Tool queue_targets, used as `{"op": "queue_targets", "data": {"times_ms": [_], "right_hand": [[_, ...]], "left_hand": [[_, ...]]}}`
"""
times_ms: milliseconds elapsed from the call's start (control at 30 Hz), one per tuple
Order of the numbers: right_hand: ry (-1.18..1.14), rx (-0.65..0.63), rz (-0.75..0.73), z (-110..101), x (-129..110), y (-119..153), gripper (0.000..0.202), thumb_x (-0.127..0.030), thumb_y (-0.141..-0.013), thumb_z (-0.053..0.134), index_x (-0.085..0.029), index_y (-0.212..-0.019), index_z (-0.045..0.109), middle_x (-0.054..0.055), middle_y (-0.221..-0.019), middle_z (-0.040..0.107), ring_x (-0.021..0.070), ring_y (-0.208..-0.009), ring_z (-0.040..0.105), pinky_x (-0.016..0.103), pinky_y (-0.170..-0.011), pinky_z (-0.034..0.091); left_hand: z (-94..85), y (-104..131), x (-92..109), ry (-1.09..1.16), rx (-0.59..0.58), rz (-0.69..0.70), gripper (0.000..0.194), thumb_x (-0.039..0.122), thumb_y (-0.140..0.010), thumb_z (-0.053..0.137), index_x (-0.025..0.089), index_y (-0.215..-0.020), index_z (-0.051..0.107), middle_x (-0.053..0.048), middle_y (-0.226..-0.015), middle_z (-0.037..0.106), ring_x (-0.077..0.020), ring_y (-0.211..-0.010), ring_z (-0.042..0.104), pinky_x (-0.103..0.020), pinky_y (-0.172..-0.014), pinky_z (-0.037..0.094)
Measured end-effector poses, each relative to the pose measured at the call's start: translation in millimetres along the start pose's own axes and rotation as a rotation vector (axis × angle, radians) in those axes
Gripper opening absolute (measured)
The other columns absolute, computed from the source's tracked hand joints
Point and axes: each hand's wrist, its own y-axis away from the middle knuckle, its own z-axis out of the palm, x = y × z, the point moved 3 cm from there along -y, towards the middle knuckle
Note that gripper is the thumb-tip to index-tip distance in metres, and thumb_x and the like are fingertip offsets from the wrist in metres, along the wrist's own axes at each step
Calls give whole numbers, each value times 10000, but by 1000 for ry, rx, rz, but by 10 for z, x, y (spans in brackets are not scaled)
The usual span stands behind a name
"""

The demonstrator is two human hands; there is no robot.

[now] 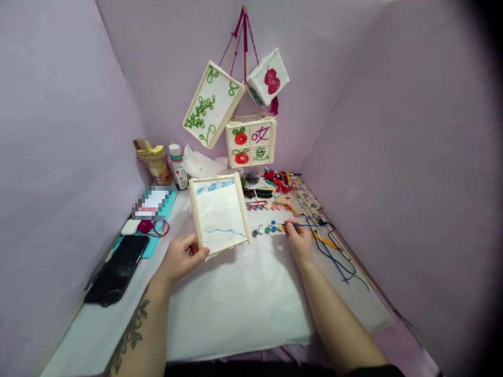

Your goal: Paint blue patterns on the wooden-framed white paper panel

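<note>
My left hand [183, 257] grips the lower left corner of a wood-framed white panel [220, 214], held up tilted above the table. Blue paint runs in a band along the panel's top, and a thin wavy blue line crosses its lower part. Between the fingertips of my right hand [299, 242] is a thin blue paintbrush [306, 224], its handle pointing right and its tip to the left. That tip is over or close to a row of small paint pots [268, 229]; contact cannot be made out. A second row of paint pots [269, 207] sits farther back.
Framed lanterns [214, 104] with green, red and purple designs hang from cords at the back. At left lie a black phone [118, 269], purple yarn [145, 226] and a bottle [178, 167]. Pliers [259, 193], a black cable [341, 256] and an orange cutter [325, 240] lie at right.
</note>
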Motion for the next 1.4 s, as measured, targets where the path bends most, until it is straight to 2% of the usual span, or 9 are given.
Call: {"op": "queue_targets", "data": {"times_ms": [167,267,533,1100,1233,1333,1400], "right_hand": [[138,2,-126,44,4,-5,232,-385,-769,564,-157,-797,602,9,-663,621,149,-607,575,258,-581,448],[195,-2,-154,46,29,-28,219,-370,-779,553,-158,-797,605,9,-685,623,144,-608,562,257,-593,439],[303,-14,-147,60,56,-37,233,-380,-798,530,-163,-810,611,15,-685,625,162,-631,569,278,-638,435],[264,4,-133,65,21,0,232,-386,-779,547,-168,-802,622,35,-694,655,176,-656,595,274,-625,457],[158,55,-102,12,-37,6,212,-369,-746,595,-162,-786,616,20,-663,634,165,-624,579,272,-593,443],[-122,153,-110,-67,-202,63,130,-304,-749,609,-180,-773,580,-27,-614,579,120,-541,527,238,-527,406],[-305,129,-170,-77,-392,155,74,-262,-764,598,-190,-776,581,-37,-633,569,99,-519,510,227,-511,404]], "left_hand": [[0,-24,19,5,23,34,308,378,-736,574,188,-531,446,59,-451,398,-74,-423,344,-202,-422,272],[-2,-23,22,-1,23,26,307,379,-739,572,187,-531,451,57,-457,408,-74,-429,355,-201,-424,272],[-6,-1,22,-5,7,17,302,364,-746,575,186,-546,438,60,-465,406,-73,-437,357,-202,-436,275],[3,6,-8,3,-3,-5,323,393,-753,576,182,-552,437,53,-494,407,-79,-467,373,-201,-458,293],[3,4,13,5,-10,-17,329,414,-753,566,182,-555,442,49,-496,422,-82,-472,378,-205,-464,297],[3,4,25,8,-19,-18,336,422,-757,562,180,-554,447,47,-491,433,-83,-468,379,-208,-464,294],[4,5,22,8,-25,-16,335,420,-759,565,179,-556,450,48,-489,434,-81,-465,378,-208,-463,293]]}}
